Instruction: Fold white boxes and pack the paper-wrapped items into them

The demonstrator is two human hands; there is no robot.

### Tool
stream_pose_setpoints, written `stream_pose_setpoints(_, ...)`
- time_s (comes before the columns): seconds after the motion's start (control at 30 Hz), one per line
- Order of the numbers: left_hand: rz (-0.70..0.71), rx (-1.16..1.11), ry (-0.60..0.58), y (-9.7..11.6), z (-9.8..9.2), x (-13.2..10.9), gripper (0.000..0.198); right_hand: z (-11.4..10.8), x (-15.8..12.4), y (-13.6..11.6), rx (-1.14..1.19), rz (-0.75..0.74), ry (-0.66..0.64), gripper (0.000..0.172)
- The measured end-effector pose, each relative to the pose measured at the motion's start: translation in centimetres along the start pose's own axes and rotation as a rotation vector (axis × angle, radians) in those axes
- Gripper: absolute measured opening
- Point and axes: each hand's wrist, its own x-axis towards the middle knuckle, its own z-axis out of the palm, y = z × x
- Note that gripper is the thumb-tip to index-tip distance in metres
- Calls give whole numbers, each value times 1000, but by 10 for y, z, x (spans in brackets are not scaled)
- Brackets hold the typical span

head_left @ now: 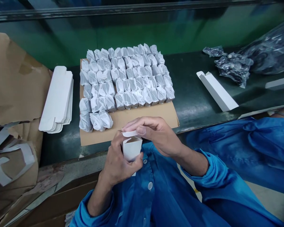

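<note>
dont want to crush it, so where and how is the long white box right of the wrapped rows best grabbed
Probably across its long sides, around the middle, coming down from above: the box lies lengthwise like a slim bar, while the flaps at its far end stick out and look flimsier.

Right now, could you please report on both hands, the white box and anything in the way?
Left hand gripping white box. Right hand at top flap, box open. Wrapped bundles on cardboard beyond; nothing seen blocking hands.
</note>
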Motion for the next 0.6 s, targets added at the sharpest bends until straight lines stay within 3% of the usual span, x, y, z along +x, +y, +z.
stream_pose_setpoints(0.17, -39, -97, 44, 1, 6, -2, 60, 6, -4, -1, -117, -63, 24, 14)
stream_pose_setpoints(0.33, 1, -144, 239, 6, 17, -15, 85, 11, -5, -5, -171, -129, -15, 10)
stream_pose_setpoints(0.47, -107, -204, 121, 9, 14, -24, 107, 8, -4, -6, -157, -125, -81, 10)
stream_pose_setpoints(0.6, -149, -48, 33, 10, 2, -22, 106, 4, -4, -5, -211, -129, -88, 8)
